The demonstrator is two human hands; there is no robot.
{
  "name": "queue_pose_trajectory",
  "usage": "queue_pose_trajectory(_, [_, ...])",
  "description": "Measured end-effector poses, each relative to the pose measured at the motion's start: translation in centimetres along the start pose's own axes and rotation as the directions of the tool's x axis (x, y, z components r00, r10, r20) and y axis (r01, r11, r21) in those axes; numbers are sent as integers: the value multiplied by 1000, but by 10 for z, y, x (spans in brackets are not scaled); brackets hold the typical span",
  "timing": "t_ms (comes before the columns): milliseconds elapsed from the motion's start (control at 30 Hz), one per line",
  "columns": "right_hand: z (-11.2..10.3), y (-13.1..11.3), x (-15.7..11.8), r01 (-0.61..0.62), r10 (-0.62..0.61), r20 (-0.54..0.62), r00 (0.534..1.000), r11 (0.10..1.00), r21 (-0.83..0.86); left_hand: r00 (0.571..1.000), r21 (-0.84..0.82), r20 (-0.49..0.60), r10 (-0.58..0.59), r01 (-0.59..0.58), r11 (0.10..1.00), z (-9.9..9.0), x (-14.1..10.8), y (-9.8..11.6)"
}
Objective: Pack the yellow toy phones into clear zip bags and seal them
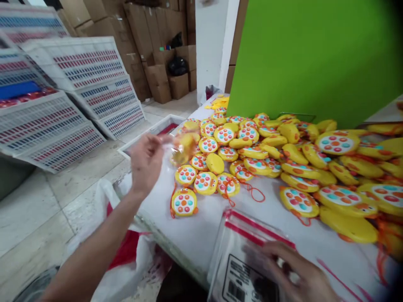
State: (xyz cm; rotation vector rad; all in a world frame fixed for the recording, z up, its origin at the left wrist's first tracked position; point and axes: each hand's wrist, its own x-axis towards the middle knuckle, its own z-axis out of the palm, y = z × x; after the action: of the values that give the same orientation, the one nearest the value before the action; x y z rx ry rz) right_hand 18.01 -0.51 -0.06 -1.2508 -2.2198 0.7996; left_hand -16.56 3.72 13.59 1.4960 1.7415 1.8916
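Note:
My left hand (146, 161), blurred by motion, is closed on the edge of a clear plastic bag (176, 154) with a yellow shape showing in or behind it, above the table's left side. My right hand (297, 270) has its fingers curled at a stack of flat clear plastic bags (229, 247) with red top strips and black printed labels; they seem to pinch the top bag. Beyond both hands lies a heap of yellow duck-faced push-button toys (248, 134) with coloured buttons and orange cords. One such toy (184, 202) lies face up at the near left of the heap.
A green panel (315, 58) stands behind the heap on the white table (195, 233). White slatted crates (94, 75) are stacked on the floor to the left. A white sack (108, 193) with red inside hangs beside the table edge. Cardboard boxes (157, 79) fill the back.

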Motion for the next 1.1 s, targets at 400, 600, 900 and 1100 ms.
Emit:
queue_pose_trajectory(400, [111, -121, 145, 630, -495, 425, 758, 726, -277, 760, 330, 633, -151, -88, 940, -21, -172, -14])
queue_pose_trajectory(600, [61, -106, 111, 270, -297, 266, 917, 954, 134, 920, 374, 370, -125, -25, 927, -27, -176, -26])
queue_pose_trajectory(900, [-10, -68, -7, -23, 24, -68, 997, 1000, 8, 574, -36, 815, -78, 185, 982, 66, -176, 6])
queue_pose_trajectory(1100, [12, -57, -23, -31, 64, -341, 938, 995, 100, 506, -55, 858, -86, 258, 965, 82, -190, 1])
